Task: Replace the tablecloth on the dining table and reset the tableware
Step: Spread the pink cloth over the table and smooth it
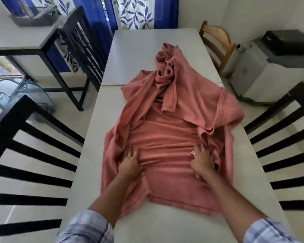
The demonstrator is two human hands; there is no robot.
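The salmon-pink tablecloth (165,137) lies crumpled along the middle of the white bench (139,55), its hem just short of the near edge. The left hand (130,163) presses flat on it, fingers spread. The right hand (203,160) rests among bunched folds; I cannot tell whether it grips them. Black chairs (7,123) flank both long edges.

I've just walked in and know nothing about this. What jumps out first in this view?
A crumpled salmon-pink tablecloth sprawls along the middle of the white table, bunched into a twisted heap toward the far end. At its near end the left hand and right hand rest on the folds. Dark slatted chairs flank both sides, with blue leaf-print curtains beyond the table.
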